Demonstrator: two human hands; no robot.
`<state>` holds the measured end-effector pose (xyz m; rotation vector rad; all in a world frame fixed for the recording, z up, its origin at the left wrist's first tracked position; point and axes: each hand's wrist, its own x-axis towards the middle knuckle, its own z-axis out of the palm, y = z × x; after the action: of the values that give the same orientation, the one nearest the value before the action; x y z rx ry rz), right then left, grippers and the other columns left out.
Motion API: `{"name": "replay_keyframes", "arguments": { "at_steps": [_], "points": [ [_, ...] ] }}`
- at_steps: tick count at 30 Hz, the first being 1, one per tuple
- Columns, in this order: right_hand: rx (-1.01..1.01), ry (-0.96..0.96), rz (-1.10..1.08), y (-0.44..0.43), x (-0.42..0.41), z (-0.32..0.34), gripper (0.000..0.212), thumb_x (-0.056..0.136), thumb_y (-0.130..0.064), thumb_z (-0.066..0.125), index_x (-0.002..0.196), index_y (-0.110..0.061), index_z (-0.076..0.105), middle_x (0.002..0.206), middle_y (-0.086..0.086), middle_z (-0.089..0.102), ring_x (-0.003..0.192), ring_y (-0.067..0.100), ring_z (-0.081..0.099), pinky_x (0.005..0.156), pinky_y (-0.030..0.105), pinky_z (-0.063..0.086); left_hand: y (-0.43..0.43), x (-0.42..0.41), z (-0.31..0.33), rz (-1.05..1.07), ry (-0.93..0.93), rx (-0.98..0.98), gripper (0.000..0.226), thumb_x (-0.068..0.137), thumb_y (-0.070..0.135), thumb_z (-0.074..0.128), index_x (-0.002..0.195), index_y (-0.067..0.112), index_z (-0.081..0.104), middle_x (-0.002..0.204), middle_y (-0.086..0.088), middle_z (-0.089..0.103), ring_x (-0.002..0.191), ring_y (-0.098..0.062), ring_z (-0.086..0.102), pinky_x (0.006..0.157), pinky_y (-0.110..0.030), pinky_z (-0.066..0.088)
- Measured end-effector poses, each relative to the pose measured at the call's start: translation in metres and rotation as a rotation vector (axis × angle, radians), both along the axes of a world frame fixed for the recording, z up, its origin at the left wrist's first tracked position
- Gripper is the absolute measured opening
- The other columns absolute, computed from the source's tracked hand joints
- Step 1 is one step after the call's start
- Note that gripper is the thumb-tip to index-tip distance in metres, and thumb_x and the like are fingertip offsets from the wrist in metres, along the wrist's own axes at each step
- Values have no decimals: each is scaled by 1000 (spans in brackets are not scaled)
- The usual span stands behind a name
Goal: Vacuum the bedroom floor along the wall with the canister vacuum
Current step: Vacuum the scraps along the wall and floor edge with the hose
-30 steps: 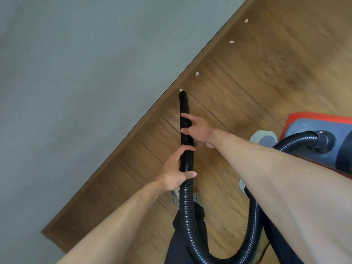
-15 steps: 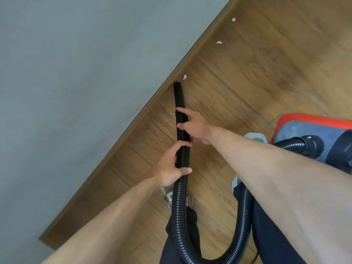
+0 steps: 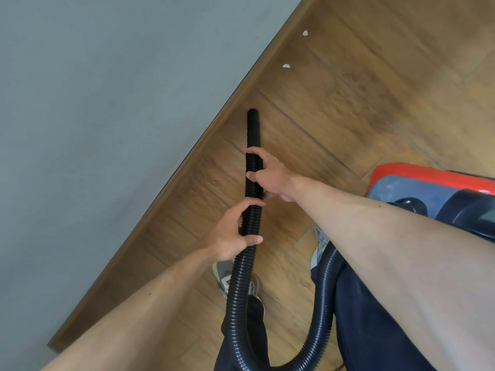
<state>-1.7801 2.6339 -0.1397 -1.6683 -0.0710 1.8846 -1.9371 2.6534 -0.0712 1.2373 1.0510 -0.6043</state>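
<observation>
Mid-sweep along the wall (image 3: 107, 103), left hand (image 3: 229, 238) and right hand (image 3: 272, 176) held fingers (image 3: 249, 203) curled round the vacuum hose (image 3: 238, 285), whose nozzle (image 3: 253, 129) next needed to reach two white scraps (image 3: 286, 66).

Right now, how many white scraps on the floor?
2. The far scrap lies beside the baseboard near the top; the near scrap lies below it, ahead of the hose tip. More may lie hidden or out of view.
</observation>
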Motion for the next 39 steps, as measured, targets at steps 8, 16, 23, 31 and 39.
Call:
{"name": "replay_keyframes", "arguments": {
  "at_steps": [8, 16, 23, 31, 39],
  "points": [
    [0, -11, -53, 4, 32, 0, 57, 97, 0, 51, 139, -38, 43, 124, 9, 52, 105, 29, 59, 75, 52, 60, 13, 31, -2, -105, -32, 22, 65, 83, 3, 75, 132, 38, 49, 119, 21, 51, 112, -13, 58, 100, -41, 51],
    [-4, 14, -128, 7, 69, 4, 58, 98, 1, 51, 143, -35, 42, 122, 7, 52, 92, 20, 60, 61, 38, 60, 27, 66, -1, -162, -60, 9, 66, 85, 3, 74, 132, 40, 48, 121, 22, 50, 110, -11, 59, 95, -40, 55],
    [-1, 34, -191, 18, 93, 8, 62, 98, 0, 52, 148, -34, 39, 127, 6, 51, 93, 17, 59, 55, 31, 60, 44, 89, 0, -228, -71, 70, 65, 84, 5, 75, 132, 40, 48, 130, 9, 53, 112, -10, 57, 94, -35, 55],
    [-13, 5, -201, 26, 116, 9, 61, 98, 1, 52, 147, -35, 41, 122, 6, 52, 91, 19, 60, 59, 35, 61, 52, 116, 0, -240, -75, 51, 64, 86, 5, 73, 134, 39, 48, 125, 13, 52, 109, -9, 57, 89, -30, 55],
    [-12, -8, -190, 29, 136, 6, 60, 98, 2, 51, 145, -34, 43, 121, 6, 52, 92, 19, 60, 56, 33, 61, 52, 137, -1, -205, -85, 33, 63, 87, 3, 72, 134, 37, 48, 121, 15, 51, 100, -8, 58, 81, -26, 57]
  ]
}}
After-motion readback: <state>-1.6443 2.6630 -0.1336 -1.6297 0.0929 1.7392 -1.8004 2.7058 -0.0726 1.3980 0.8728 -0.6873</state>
